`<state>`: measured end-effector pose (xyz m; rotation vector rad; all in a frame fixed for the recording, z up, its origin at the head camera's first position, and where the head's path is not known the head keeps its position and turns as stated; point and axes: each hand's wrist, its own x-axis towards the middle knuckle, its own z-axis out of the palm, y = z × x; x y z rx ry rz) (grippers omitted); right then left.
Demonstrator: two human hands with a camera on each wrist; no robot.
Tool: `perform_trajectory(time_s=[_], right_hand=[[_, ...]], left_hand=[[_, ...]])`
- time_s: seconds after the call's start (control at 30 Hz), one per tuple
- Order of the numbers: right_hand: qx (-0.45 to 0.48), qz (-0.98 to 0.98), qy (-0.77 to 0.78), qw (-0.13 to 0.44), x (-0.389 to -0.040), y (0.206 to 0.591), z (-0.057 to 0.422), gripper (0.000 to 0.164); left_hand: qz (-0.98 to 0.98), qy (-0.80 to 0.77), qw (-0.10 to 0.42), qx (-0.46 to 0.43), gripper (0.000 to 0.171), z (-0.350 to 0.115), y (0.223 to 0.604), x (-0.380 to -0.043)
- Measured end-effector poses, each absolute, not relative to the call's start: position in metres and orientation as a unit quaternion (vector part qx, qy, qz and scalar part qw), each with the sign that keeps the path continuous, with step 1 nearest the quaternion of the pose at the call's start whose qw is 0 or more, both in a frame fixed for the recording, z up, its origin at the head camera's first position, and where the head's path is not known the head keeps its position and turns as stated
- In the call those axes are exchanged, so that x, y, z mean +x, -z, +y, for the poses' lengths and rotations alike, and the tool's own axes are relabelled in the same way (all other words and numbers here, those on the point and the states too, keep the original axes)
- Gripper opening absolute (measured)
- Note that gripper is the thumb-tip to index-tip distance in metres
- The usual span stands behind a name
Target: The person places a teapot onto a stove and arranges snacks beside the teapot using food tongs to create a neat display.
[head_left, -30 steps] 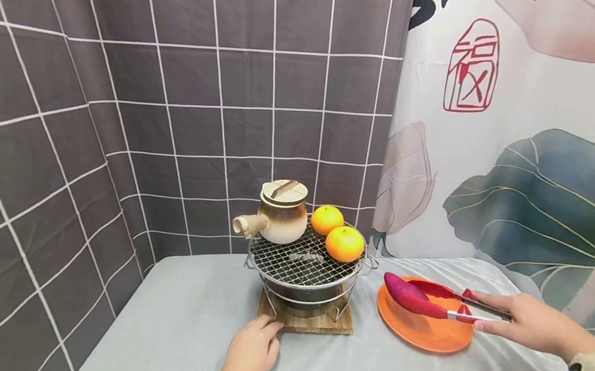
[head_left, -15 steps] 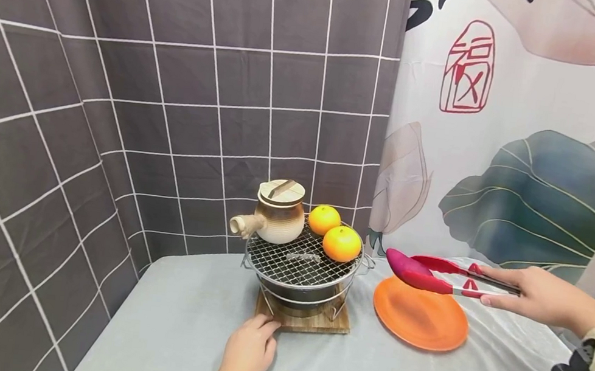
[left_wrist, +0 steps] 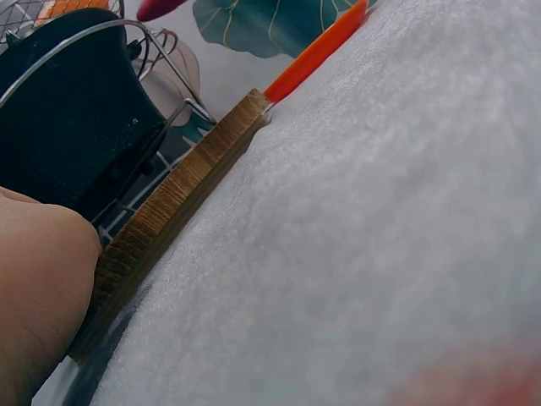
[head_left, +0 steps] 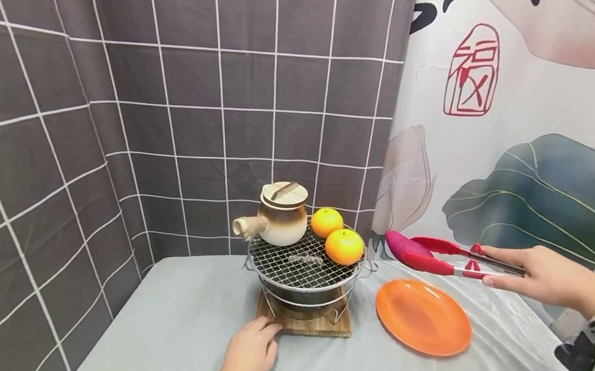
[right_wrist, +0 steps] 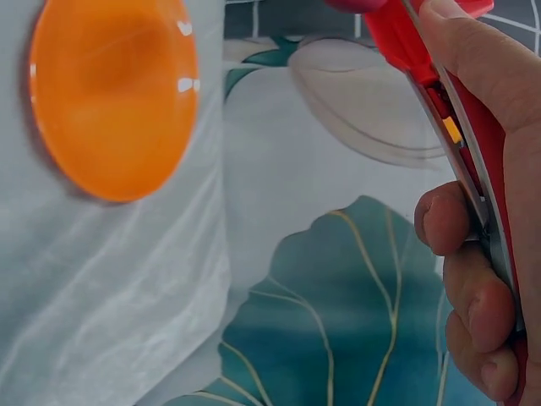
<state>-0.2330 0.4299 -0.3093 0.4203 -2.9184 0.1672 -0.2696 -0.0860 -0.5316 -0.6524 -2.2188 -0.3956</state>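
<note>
In the head view my right hand [head_left: 557, 279] grips red-tipped tongs [head_left: 434, 266], whose ends hold a purple sweet potato [head_left: 399, 246] in the air. Below it lies an orange plate [head_left: 426, 316]. My left hand [head_left: 251, 351] holds the front left corner of a wooden board [head_left: 314, 326]; in the left wrist view its fingertips are hidden. On that board stands a small round stove [head_left: 301, 296] with a wire grill [head_left: 288, 267] on top. The grill carries a clay pot [head_left: 284, 227] with a wooden lid and two oranges [head_left: 344, 246].
A pale grey cloth [head_left: 177, 319] covers the table. Behind stand a dark checked curtain [head_left: 243, 81] and a white printed hanging [head_left: 533, 102]. Wire handles stick out from the stove's right side [head_left: 370, 267].
My right hand has lifted the tongs with the sweet potato from the orange plate up above it. The left hand has stayed at the board.
</note>
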Motion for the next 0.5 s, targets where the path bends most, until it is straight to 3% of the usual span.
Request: perform_trajectory(time_s=[0.5], right_hand=[[0.141,-0.982,-0.046,0.115,-0.232,0.265,0.405,0.077]], left_hand=[[-0.87,0.151,0.391,-0.26,0.024,-0.085,0.532,-0.269]])
